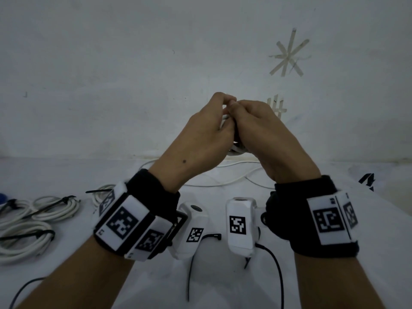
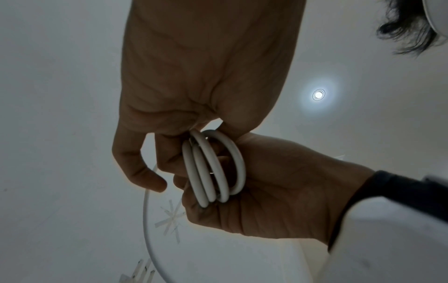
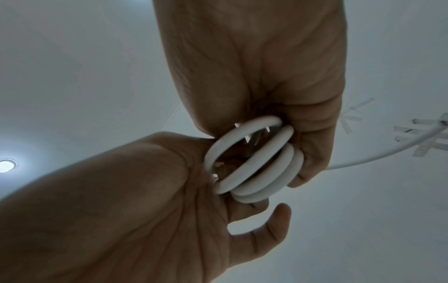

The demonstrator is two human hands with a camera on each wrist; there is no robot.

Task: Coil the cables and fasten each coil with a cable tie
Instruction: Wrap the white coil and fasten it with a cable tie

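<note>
both hands' grip clamped on white coil (image 2: pixel 213 168) | head view alone: tied coils (image 1: pixel 29 221)

hands (image 1: pixel 231 126) raised together, fingers curled

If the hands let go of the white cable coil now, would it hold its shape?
Probably not. The white cable coil bears no tie, and its loops already sit unevenly, so it would likely spring loose. The trailing tail bows smoothly, suggesting springy, not limp, cable.

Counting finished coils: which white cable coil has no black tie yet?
The coil held up between left hand and right hand; the tied coils lie on the table, each cinched with a black tie.
</note>
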